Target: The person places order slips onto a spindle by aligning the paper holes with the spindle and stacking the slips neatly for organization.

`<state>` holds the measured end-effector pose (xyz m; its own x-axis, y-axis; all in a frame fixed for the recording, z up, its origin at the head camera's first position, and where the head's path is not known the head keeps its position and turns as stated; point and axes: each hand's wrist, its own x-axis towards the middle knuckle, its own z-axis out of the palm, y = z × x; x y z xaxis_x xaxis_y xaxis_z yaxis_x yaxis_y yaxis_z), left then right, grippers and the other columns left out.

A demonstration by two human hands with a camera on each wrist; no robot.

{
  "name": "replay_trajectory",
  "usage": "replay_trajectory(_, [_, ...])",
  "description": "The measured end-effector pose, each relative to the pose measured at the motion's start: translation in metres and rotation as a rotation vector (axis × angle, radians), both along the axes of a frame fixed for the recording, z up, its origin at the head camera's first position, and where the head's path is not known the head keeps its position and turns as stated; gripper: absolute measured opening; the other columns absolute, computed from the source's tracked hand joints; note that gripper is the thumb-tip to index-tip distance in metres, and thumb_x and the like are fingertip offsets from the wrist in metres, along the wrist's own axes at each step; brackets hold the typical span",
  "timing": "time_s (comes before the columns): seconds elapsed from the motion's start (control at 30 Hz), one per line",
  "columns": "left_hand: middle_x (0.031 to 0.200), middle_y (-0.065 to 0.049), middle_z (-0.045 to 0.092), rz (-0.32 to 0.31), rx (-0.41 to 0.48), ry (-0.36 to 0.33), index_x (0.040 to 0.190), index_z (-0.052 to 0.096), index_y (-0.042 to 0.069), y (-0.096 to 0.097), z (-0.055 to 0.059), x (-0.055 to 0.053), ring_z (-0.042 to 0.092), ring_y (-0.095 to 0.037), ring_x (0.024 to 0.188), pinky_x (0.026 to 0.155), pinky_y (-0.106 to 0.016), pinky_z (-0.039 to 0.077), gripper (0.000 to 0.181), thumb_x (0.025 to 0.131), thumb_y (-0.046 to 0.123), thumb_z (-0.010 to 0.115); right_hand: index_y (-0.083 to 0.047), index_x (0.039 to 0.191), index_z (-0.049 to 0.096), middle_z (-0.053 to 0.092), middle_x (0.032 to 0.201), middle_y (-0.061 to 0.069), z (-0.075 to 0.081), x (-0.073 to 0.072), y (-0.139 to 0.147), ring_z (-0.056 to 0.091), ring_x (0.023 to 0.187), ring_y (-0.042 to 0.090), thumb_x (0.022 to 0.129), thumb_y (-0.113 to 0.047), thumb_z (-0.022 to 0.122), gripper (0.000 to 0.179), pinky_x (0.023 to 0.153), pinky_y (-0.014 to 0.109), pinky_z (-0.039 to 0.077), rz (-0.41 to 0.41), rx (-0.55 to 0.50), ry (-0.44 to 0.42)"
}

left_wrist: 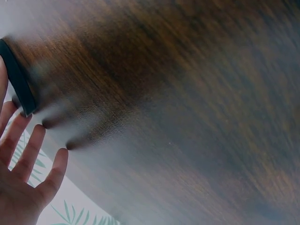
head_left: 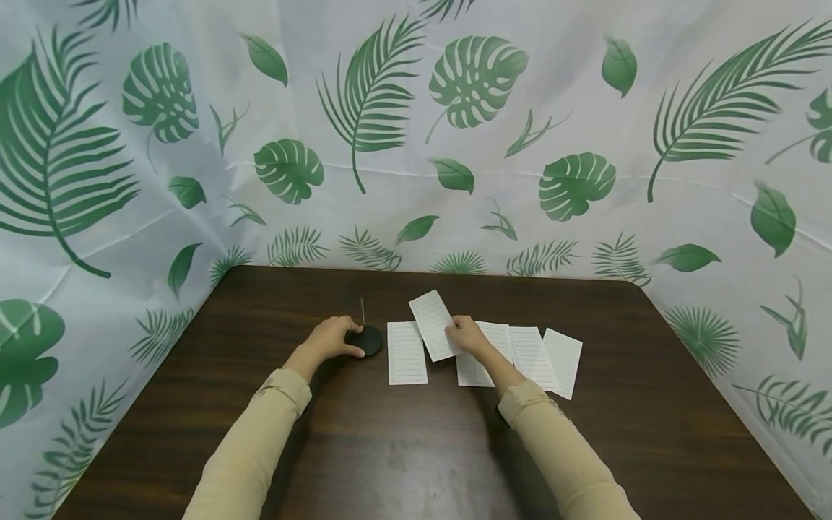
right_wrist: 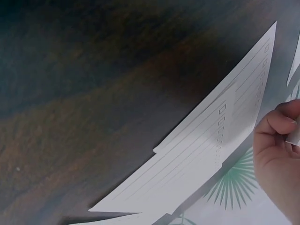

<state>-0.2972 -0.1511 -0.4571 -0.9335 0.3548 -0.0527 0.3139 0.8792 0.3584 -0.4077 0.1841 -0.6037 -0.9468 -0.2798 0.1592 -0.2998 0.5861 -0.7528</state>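
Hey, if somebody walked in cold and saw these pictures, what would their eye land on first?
Probably the big green leaves on the white backdrop behind the dark table. Next, the right hand holding a white lined card over the table, with more cards lying on either side. Then the left hand gripping a round black base.

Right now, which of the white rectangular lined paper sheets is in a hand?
The sheet second from the left, pinched by the right hand; the other sheets lie on the dark brown wooden table.
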Motion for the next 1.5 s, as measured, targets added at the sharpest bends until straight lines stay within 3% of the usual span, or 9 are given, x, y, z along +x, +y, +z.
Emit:
replay_trajectory(0.13, [0.121,-0.014,0.062,0.004,-0.011,-0.004,0.120,0.064,0.006,-0.001,-0.002,0.000,0.057,-0.032,0.113,0.098,-0.047,0.047,0.056,0.074,0.035,0.078,-0.013,0.073,0.067,0.053,0.054,-0.005,-0.015,-0.005,0.001,0.044,0.049,0.012,0.087,-0.032,0.061,0.024,0.042,0.028,0.036,-0.060,0.005,0.001])
replay_trajectory(0.23, [0.122,-0.013,0.062,0.008,-0.007,-0.004,0.121,0.064,0.006,-0.001,-0.001,0.000,0.057,-0.032,0.113,0.098,-0.047,0.047,0.056,0.074,0.035,0.078,-0.012,0.073,0.068,0.050,0.050,-0.007,-0.002,0.006,0.000,0.043,0.047,0.009,0.085,-0.034,0.065,0.025,0.041,0.026,0.038,-0.068,-0.031,-0.027])
replay_trajectory(0.47, [0.121,-0.013,0.062,-0.003,-0.005,0.004,0.120,0.064,0.005,0.001,0.001,0.002,0.057,-0.032,0.112,0.097,-0.047,0.047,0.057,0.074,0.035,0.078,0.011,0.077,0.061,0.028,0.046,-0.008,0.123,0.100,-0.029,0.032,0.044,0.005,0.088,-0.014,0.060,0.027,0.044,0.026,0.046,-0.096,-0.104,-0.161])
replay_trajectory(0.57, [0.121,-0.013,0.062,-0.006,-0.014,0.005,0.120,0.064,0.006,0.000,0.001,0.002,0.057,-0.032,0.112,0.097,-0.047,0.047,0.057,0.074,0.036,0.078,0.017,0.083,0.060,0.033,0.046,-0.006,0.144,0.114,-0.038,0.040,0.044,0.004,0.090,-0.008,0.056,0.027,0.045,0.025,0.049,-0.156,-0.091,-0.213])
replay_trajectory(0.7, [0.121,-0.013,0.062,-0.012,-0.021,0.014,0.120,0.064,0.005,0.000,0.002,0.002,0.058,-0.031,0.112,0.098,-0.046,0.047,0.057,0.074,0.036,0.078,0.014,0.093,0.061,0.058,0.061,0.006,0.134,0.106,-0.039,0.055,0.052,0.013,0.092,-0.011,0.051,0.027,0.045,0.027,0.051,-0.171,-0.154,-0.229])
replay_trajectory(0.77, [0.121,-0.013,0.062,-0.020,-0.023,0.017,0.120,0.064,0.005,0.000,0.002,0.002,0.058,-0.031,0.113,0.098,-0.046,0.047,0.057,0.074,0.036,0.078,0.009,0.094,0.063,0.062,0.068,0.010,0.103,0.084,-0.030,0.056,0.054,0.015,0.091,-0.017,0.050,0.029,0.042,0.027,0.049,-0.148,-0.209,-0.192])
replay_trajectory(0.9, [0.121,-0.013,0.063,-0.028,-0.033,0.017,0.120,0.064,0.005,0.000,0.002,0.001,0.058,-0.030,0.113,0.097,-0.046,0.048,0.058,0.074,0.037,0.078,0.007,0.095,0.064,0.064,0.073,0.015,0.093,0.073,-0.030,0.057,0.057,0.019,0.090,-0.020,0.051,0.030,0.043,0.032,0.048,-0.185,-0.188,-0.205])
replay_trajectory(1.13, [0.120,-0.012,0.064,-0.047,-0.079,0.050,0.120,0.065,0.006,0.000,0.003,-0.001,0.058,-0.029,0.112,0.096,-0.045,0.049,0.059,0.073,0.040,0.078,0.008,0.080,0.060,0.054,0.070,0.006,0.162,0.123,-0.048,0.046,0.061,0.013,0.092,-0.011,0.054,0.023,0.050,0.023,0.046,-0.265,-0.177,-0.322])
replay_trajectory(1.5, [0.125,-0.012,0.061,-0.052,-0.126,0.029,0.123,0.063,0.006,0.003,0.007,0.002,0.056,-0.032,0.116,0.096,-0.049,0.048,0.059,0.077,0.041,0.076,-0.005,0.066,0.048,0.038,0.055,-0.005,0.178,0.131,-0.045,0.035,0.052,0.007,0.091,-0.009,0.053,0.026,0.050,0.021,0.035,-0.245,-0.235,-0.374])
